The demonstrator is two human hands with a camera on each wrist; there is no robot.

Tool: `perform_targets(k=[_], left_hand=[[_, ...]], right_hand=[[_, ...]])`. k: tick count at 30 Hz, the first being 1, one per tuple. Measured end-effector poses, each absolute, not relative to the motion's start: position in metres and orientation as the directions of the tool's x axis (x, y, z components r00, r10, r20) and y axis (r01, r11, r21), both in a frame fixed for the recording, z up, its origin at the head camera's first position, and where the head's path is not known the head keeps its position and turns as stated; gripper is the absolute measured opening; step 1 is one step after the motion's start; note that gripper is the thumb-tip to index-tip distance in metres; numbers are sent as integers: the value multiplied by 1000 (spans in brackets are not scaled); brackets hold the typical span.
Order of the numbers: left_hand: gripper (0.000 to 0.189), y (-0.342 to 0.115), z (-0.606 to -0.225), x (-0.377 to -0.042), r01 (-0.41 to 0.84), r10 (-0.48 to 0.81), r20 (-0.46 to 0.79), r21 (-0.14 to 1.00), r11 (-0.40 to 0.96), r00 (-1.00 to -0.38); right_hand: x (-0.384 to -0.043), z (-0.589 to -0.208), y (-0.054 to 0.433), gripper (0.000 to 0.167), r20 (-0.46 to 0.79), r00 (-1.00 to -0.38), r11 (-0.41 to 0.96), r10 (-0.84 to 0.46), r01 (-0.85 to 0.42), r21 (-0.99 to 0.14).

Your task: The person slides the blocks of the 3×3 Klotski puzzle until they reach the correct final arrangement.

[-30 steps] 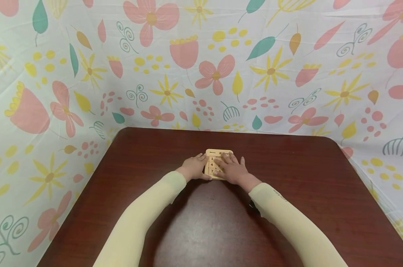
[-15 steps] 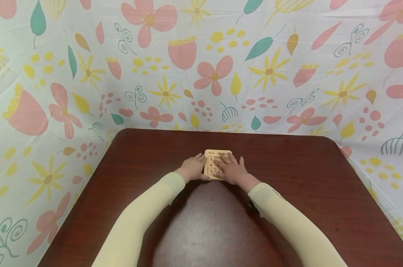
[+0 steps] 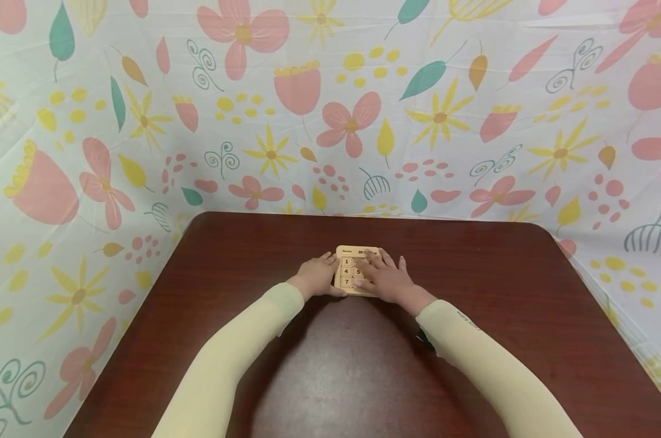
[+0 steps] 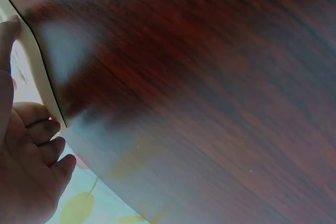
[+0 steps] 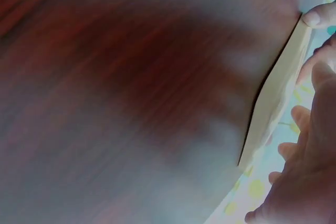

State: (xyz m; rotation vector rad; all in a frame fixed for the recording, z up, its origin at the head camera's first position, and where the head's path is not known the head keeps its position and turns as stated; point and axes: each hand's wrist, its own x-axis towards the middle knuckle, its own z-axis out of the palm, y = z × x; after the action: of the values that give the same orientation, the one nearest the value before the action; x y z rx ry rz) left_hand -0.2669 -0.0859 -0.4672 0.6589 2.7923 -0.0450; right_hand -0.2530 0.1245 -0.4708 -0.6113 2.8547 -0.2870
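Note:
A pale wooden number slide puzzle [image 3: 346,271] lies flat on the dark table, its tiles 1, 4, 7 and part of 5 showing. My left hand [image 3: 315,275] holds the puzzle at its left side, thumb at the near corner and fingers along the edge. In the left wrist view, the left hand [image 4: 29,150] has bent fingers by the wooden edge [image 4: 39,69]. Over the right part of the puzzle spreads my right hand [image 3: 389,282], fingers extended across the tiles and hiding several of them. The right wrist view shows the right hand [image 5: 304,150] beside the puzzle's thin edge [image 5: 273,98].
The reddish-brown table [image 3: 254,249] stretches out on all sides of the puzzle. Behind it and to the left and right hangs a white cloth [image 3: 319,164] with flower prints. Pale yellow sleeves [image 3: 237,353] cover both forearms.
My right hand has shifted slightly to the right over the puzzle, uncovering part of the middle tile column. The left hand keeps its place at the left side.

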Motion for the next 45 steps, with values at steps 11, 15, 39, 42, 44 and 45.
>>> perform_targets(k=[11,15,39,42,44,45], left_hand=[[97,-86,-469,-266,433,428,-273,46,900,-862],[97,-87,-468,-266,433,429,-273,49,900,-861],[95,-86,-466,-266,430,423,-279,40,902,-862],[96,-86,-465,-265,423,417,-286,42,905,-863],[96,-86,-465,-265,422,415,-290,42,906,-862],[96,-85,-464,-265,422,415,-291,42,906,-862]], right_hand=[[-250,-472,156,65,-150,-911,907,-384,-341,-249],[-250,-472,159,65,-153,-913,909,-377,-333,-251],[-254,-478,163,63,-168,-910,910,-378,-331,-251],[-255,-477,162,64,-176,-906,907,-384,-336,-252],[-255,-477,161,64,-176,-904,906,-389,-341,-251],[-255,-477,161,64,-177,-904,906,-389,-340,-254]])
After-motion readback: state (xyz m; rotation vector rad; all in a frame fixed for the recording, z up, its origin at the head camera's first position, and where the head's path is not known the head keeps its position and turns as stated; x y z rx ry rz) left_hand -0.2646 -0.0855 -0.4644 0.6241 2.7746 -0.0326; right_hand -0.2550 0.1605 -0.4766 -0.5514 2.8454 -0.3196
